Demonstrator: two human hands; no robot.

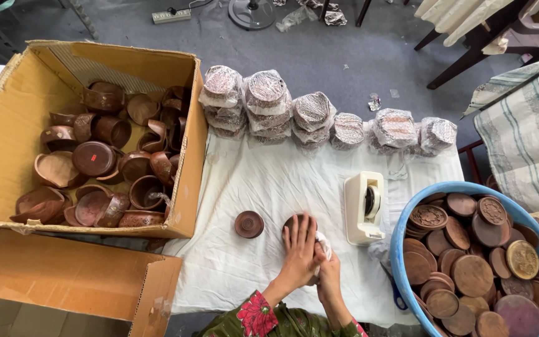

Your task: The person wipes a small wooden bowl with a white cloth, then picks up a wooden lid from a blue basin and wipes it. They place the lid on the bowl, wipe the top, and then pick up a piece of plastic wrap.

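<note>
Filling the open cardboard box (7,125) are brown wooden bowls (95,158); the blue tub (400,240) holds carved round lids (473,274). Wrapped stacks (267,103) line the far edge of the white cloth (263,181) over a grey floor, beside a tape dispenser (363,206). The left hand (299,249) lies flat, fingers spread, on a round wooden piece (292,220); the right hand (328,274) grips white wrapping (324,242). A small wooden dish (249,224) sits nearby.

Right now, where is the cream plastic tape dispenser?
In the head view, the cream plastic tape dispenser stands on the white cloth, right of the hands, beside the blue plastic tub of wooden lids.
</note>
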